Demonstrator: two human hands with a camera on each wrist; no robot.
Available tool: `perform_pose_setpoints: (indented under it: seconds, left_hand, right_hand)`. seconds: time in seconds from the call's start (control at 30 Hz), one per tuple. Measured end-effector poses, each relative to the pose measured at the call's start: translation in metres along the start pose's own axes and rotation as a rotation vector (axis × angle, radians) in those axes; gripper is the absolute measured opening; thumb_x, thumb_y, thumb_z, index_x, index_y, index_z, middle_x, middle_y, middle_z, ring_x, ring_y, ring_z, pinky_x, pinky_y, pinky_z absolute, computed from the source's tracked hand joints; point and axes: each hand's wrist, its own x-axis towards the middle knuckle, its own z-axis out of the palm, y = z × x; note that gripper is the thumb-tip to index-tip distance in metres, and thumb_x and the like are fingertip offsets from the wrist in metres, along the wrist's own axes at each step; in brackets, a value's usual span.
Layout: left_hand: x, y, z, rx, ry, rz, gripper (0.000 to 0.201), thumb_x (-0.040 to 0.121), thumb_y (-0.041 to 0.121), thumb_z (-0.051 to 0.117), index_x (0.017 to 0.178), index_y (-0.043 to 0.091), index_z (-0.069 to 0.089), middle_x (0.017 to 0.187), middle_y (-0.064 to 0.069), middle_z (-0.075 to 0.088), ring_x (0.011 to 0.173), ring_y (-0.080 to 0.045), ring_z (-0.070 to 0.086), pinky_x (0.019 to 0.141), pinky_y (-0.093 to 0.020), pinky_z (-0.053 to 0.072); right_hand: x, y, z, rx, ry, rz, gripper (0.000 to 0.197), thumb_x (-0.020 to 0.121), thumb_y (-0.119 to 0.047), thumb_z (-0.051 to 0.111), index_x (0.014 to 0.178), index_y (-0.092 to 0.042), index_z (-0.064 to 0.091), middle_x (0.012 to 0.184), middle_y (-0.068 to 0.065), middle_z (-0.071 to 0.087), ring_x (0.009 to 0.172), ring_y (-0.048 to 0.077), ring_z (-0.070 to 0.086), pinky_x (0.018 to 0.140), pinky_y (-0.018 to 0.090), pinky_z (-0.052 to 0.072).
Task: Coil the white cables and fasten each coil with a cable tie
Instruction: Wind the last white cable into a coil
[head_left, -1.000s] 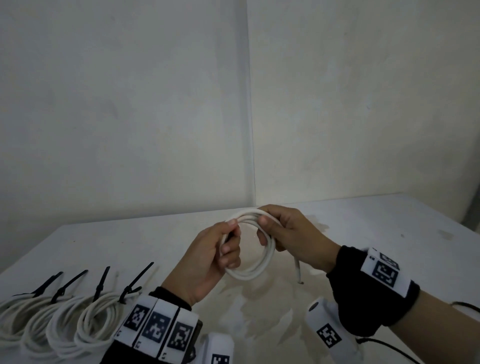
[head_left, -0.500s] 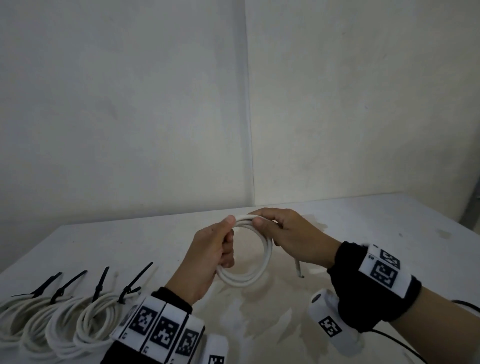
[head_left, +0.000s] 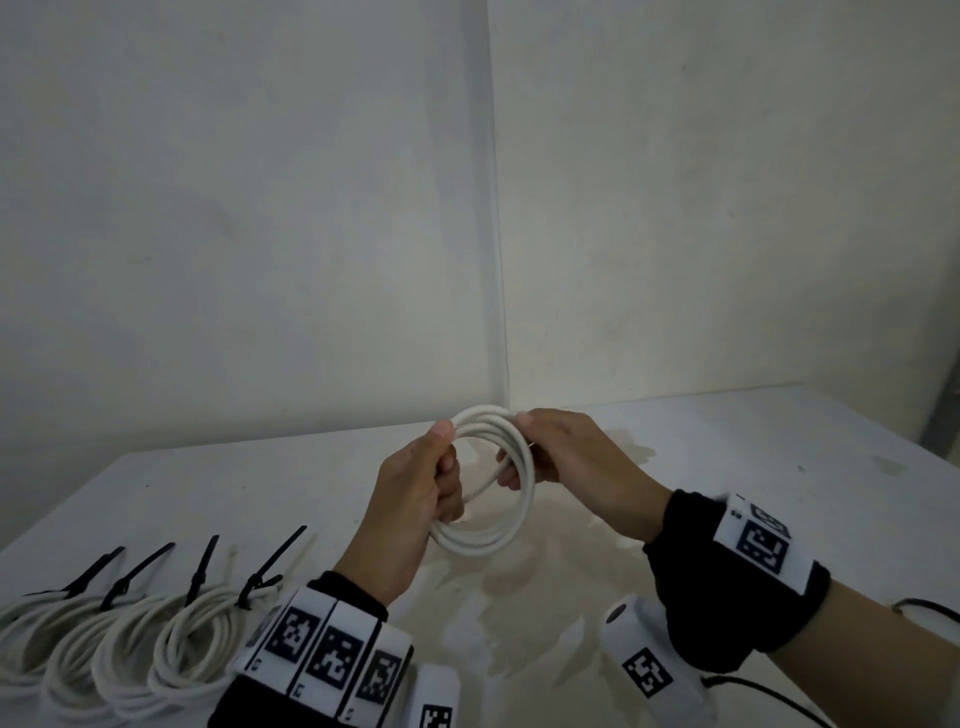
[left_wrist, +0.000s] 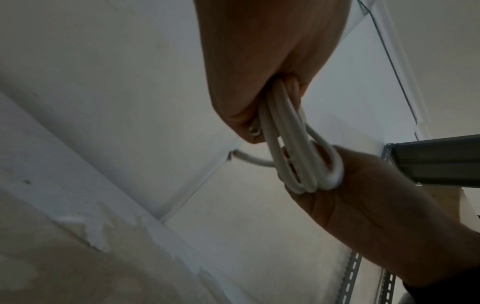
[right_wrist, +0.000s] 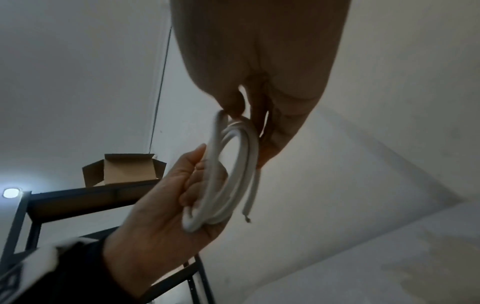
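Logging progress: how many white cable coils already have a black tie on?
4. Tied white cable coils lie in a row at the table's near-left. More may sit outside the frame's left edge.

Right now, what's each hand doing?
Left hand: grips the left side of the white cable coil.
Right hand: pinches the coil's upper right.

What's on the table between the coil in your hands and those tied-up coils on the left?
Only bare table, crossed by the left hand, in the head view.
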Motion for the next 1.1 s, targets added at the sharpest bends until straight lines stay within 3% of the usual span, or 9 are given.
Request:
perform_pose_setpoints:
  seconds: [0.07, 0.23, 0.47, 0.53, 0.63, 0.7, 0.83, 1.0, 1.1]
  left_hand:
    - [0.001, -0.001, -0.001, 0.013, 0.005, 0.011, 0.04, 0.097, 0.027, 0.038, 0.06, 0.014, 0.032, 0.043, 0.009, 0.025, 0.038, -0.007, 0.021, 0.042, -0.017, 0.027]
    - [0.003, -0.005, 0.003, 0.032, -0.002, 0.007, 0.041, 0.097, 0.026, 0.039, 0.059, 0.013, 0.034, 0.041, 0.01, 0.026, 0.037, -0.007, 0.022, 0.041, -0.016, 0.027]
    - [0.007, -0.008, 0.001, 0.074, 0.016, 0.032, 0.041, 0.097, 0.026, 0.041, 0.059, 0.011, 0.036, 0.041, 0.011, 0.028, 0.036, -0.005, 0.024, 0.038, -0.014, 0.026]
    - [0.006, -0.01, 0.001, 0.076, 0.034, 0.046, 0.041, 0.097, 0.026, 0.041, 0.059, 0.011, 0.035, 0.042, 0.01, 0.027, 0.038, -0.006, 0.024, 0.039, -0.015, 0.027]
    - [0.004, -0.012, 0.001, 0.069, 0.059, 0.059, 0.04, 0.097, 0.025, 0.041, 0.06, 0.012, 0.035, 0.043, 0.009, 0.026, 0.04, -0.007, 0.022, 0.04, -0.015, 0.026]
    - [0.004, -0.013, 0.002, 0.044, 0.075, 0.056, 0.039, 0.097, 0.024, 0.041, 0.06, 0.012, 0.035, 0.043, 0.009, 0.026, 0.039, -0.006, 0.022, 0.039, -0.015, 0.025]
    - [0.005, -0.013, 0.001, 0.04, 0.1, 0.032, 0.04, 0.096, 0.025, 0.044, 0.058, 0.012, 0.035, 0.042, 0.01, 0.027, 0.039, -0.005, 0.022, 0.039, -0.015, 0.024]
    - [0.004, -0.011, 0.002, 0.038, 0.102, 0.002, 0.038, 0.095, 0.027, 0.044, 0.06, 0.013, 0.038, 0.043, 0.01, 0.027, 0.041, -0.007, 0.023, 0.044, -0.018, 0.025]
    - [0.005, -0.013, 0.004, -0.011, 0.097, 0.013, 0.038, 0.097, 0.03, 0.04, 0.062, 0.013, 0.04, 0.045, 0.009, 0.029, 0.044, -0.008, 0.027, 0.053, -0.024, 0.026]
  right_hand:
    - [-0.002, 0.0, 0.001, 0.145, -0.043, 0.024, 0.028, 0.095, -0.023, 0.046, 0.086, 0.0, 0.06, 0.073, 0.012, 0.063, 0.07, 0.022, 0.062, 0.077, 0.032, 0.053]
    - [-0.003, 0.007, 0.002, 0.015, 0.002, -0.07, 0.004, 0.088, -0.004, 0.058, 0.089, -0.001, 0.058, 0.068, 0.008, 0.06, 0.053, 0.008, 0.059, 0.058, 0.017, 0.05]
    - [-0.009, 0.004, 0.001, 0.126, -0.144, 0.051, 0.013, 0.094, -0.017, 0.048, 0.093, -0.011, 0.059, 0.064, 0.001, 0.055, 0.059, 0.012, 0.061, 0.062, 0.02, 0.05]
    - [-0.01, 0.001, -0.001, -0.076, -0.191, 0.017, 0.011, 0.089, -0.016, 0.059, 0.099, -0.014, 0.058, 0.07, 0.003, 0.054, 0.064, 0.015, 0.057, 0.066, 0.024, 0.049]
    - [-0.009, 0.0, -0.005, -0.43, -0.224, -0.002, 0.039, 0.076, -0.009, 0.072, 0.111, -0.011, 0.055, 0.084, 0.007, 0.059, 0.077, 0.026, 0.058, 0.08, 0.036, 0.052]
    - [-0.009, 0.0, -0.007, -0.521, -0.181, 0.049, 0.036, 0.076, -0.014, 0.072, 0.108, -0.009, 0.057, 0.091, 0.008, 0.063, 0.077, 0.02, 0.061, 0.074, 0.031, 0.053]
    - [-0.012, 0.001, -0.006, -0.41, -0.21, 0.128, 0.023, 0.083, -0.014, 0.068, 0.095, -0.003, 0.053, 0.07, 0.018, 0.062, 0.05, 0.02, 0.063, 0.049, 0.025, 0.052]
    - [-0.014, 0.005, -0.011, -0.396, -0.236, 0.129, 0.023, 0.085, -0.016, 0.065, 0.099, -0.001, 0.054, 0.062, 0.015, 0.059, 0.048, 0.019, 0.062, 0.048, 0.024, 0.051]
    - [-0.014, 0.008, -0.011, -0.37, -0.133, 0.037, 0.011, 0.09, -0.022, 0.059, 0.089, -0.012, 0.057, 0.069, 0.011, 0.053, 0.055, 0.019, 0.057, 0.051, 0.022, 0.046]
